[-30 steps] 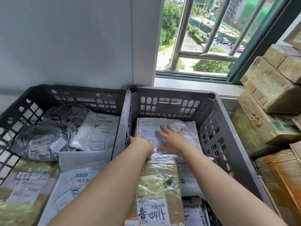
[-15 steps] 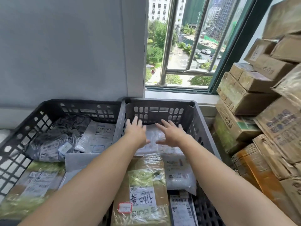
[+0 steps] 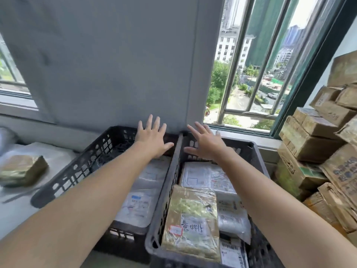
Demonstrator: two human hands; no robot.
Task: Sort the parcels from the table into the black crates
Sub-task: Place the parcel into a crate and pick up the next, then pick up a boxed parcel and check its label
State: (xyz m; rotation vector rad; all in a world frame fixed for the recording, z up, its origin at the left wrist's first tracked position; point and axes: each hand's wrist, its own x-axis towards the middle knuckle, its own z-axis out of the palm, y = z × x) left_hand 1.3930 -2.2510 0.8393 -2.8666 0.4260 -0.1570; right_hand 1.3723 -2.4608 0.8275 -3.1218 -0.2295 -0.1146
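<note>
Table point(image 3: 19, 215), left: one taped brown parcel point(image 3: 22, 170) lies near its far edge, unsorted and well apart from both hands. Left crate point(image 3: 81, 171): holds white mailers point(image 3: 139, 206). Left hand point(image 3: 152, 138): fingers spread, holding nothing, above this crate's far end. Right hand point(image 3: 206, 144): likewise splayed and empty, above the far end of the right crate point(image 3: 166, 196); the two hands are near each other but not touching. The right crate holds flat parcels with a taped box point(image 3: 191, 219) on top, near its front edge. Far right: cartons point(image 3: 309, 142) stacked unevenly just beside the crate.

Risks, as judged: the right crate looks nearly full, so another parcel may slide off the box's glossy tape. A wide swing of the right arm could knock the cartons.
</note>
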